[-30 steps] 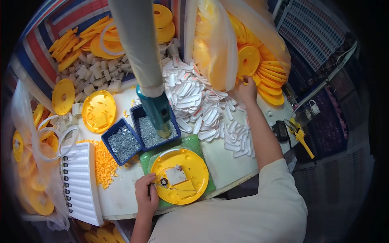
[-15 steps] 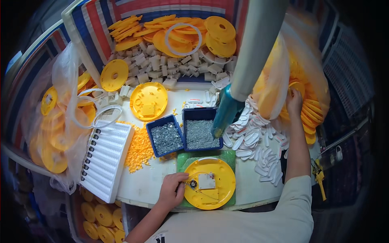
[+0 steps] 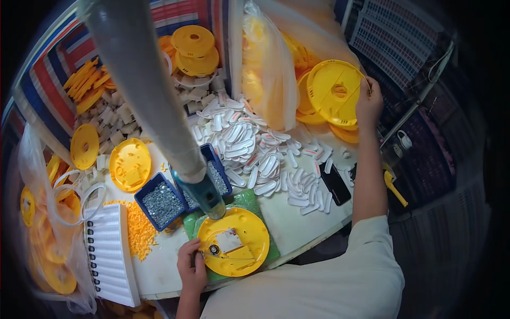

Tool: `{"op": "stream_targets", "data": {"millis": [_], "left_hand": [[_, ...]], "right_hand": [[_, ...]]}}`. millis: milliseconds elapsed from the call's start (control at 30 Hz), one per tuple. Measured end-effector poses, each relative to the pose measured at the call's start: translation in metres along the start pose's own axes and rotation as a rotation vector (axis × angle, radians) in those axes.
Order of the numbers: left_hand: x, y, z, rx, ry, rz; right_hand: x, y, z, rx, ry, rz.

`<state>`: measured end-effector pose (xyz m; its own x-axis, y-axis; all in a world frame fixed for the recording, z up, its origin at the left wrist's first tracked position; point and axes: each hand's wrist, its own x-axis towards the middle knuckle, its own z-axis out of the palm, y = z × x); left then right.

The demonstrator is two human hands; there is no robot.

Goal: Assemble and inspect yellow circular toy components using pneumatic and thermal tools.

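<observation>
Round yellow plastic housing [image 3: 249,242]: left hand [image 3: 191,265] touched rim, grip unclear. Up-right of it: right hand [image 3: 368,103] clamped on holed yellow plastic disc [image 3: 325,87]; edge-only hold risked slipping.

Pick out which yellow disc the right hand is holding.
The yellow disc overlapping others at right, its edge gripped by the right hand; the parts-fitted disc lies on the green mat by the left hand.

Teal tool [image 3: 204,195] + 2 blue bins [image 3: 210,153] block beyond yellow base [image 3: 252,232]; room on tbl [image 3: 288,226], R.
</observation>
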<state>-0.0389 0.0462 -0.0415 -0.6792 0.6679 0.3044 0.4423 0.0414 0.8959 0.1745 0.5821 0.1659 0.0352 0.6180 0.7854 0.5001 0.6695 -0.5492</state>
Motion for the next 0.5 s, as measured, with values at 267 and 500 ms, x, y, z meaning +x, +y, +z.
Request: {"op": "stream_targets", "data": {"millis": [267,500], "left_hand": [[0.035,0.071,-0.032,-0.083,-0.184,0.323],[0.05,0.117,-0.04,-0.087,-0.703,-0.045]], "right_hand": [[-0.118,-0.136,-0.118,0.454,-0.79,-0.232],[-0.196,-0.208,-0.064,0.728,-1.183,-0.504]]}}
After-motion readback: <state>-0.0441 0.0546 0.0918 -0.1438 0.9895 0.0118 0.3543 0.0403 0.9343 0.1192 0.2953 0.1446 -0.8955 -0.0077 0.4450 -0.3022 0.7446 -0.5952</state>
